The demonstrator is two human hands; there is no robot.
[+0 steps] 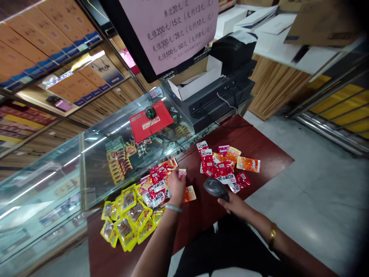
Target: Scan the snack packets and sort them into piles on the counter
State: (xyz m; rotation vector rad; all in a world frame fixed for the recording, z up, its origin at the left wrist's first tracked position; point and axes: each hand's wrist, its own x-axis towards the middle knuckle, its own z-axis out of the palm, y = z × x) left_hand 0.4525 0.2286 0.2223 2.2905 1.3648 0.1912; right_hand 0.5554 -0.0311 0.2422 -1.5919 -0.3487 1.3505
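My right hand is wrapped round the handle of a black barcode scanner, whose head points toward the packets. My left hand reaches into a pile of red, white and orange snack packets; its fingers are closed at a small pink-and-white packet, and the fingertips are partly hidden. An orange packet lies just right of that wrist. Yellow-edged snack packets are heaped to the left. Beyond the scanner, a second group of red and orange packets is spread out.
The dark red tabletop abuts a glass display counter. On the glass are a red mouse pad and a computer mouse. A monitor with a pink price sheet and a white open box stand behind; a black cable trails nearby.
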